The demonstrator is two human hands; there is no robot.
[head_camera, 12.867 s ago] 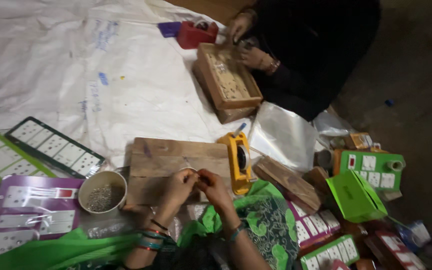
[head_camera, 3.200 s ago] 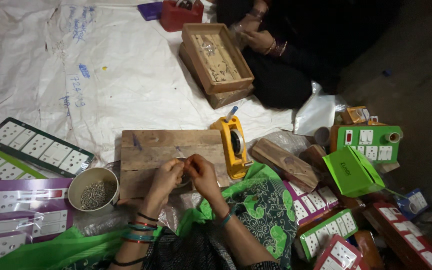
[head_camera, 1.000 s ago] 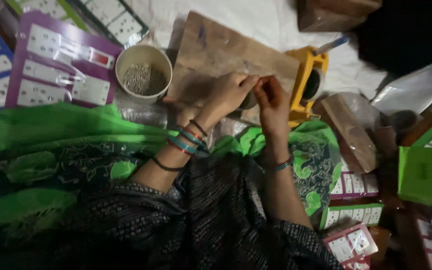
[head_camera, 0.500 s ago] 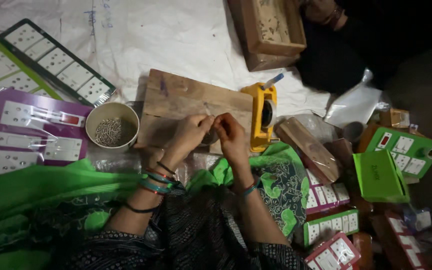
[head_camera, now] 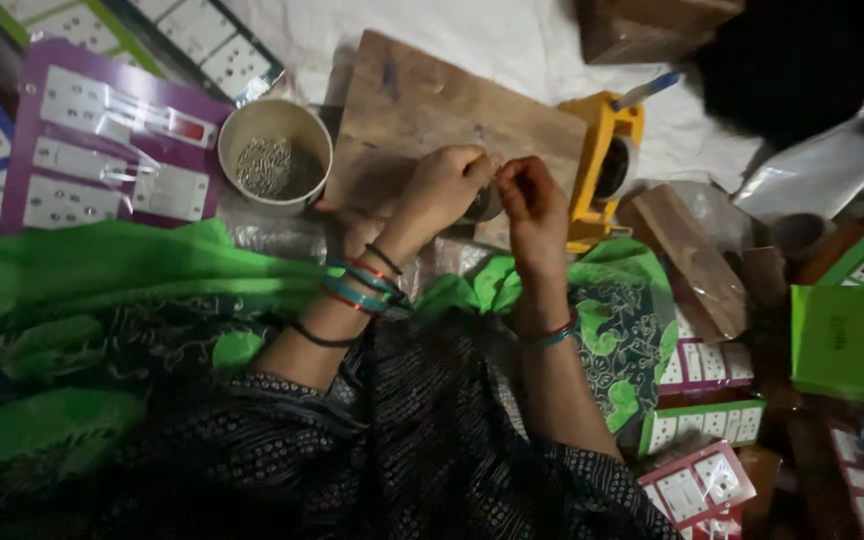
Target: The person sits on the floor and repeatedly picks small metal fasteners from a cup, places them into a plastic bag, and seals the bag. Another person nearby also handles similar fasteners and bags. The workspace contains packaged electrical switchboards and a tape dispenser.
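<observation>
Pinching together over the near edge of the board [head_camera: 422, 110], your left hand [head_camera: 442, 190] and right hand [head_camera: 530, 205] meet fingertip to fingertip around a small dark part [head_camera: 482, 203]; it is too dim and small to name, and you seem to grip it from both sides, fingers curled narrow. The part sits just off the board's near right corner, above your lap. To your left, a cup [head_camera: 274, 153] of small metal pieces stands touching the board's left edge, so that side is tight. To your right, a yellow tool [head_camera: 604, 170] lies along the board's right edge, just beside your right knuckles. The far half of the board is bare wood and gives you open room. Purple cards [head_camera: 102, 160] lie beyond the cup, and green boxes [head_camera: 842, 340] crowd the right, well apart from your hands.
</observation>
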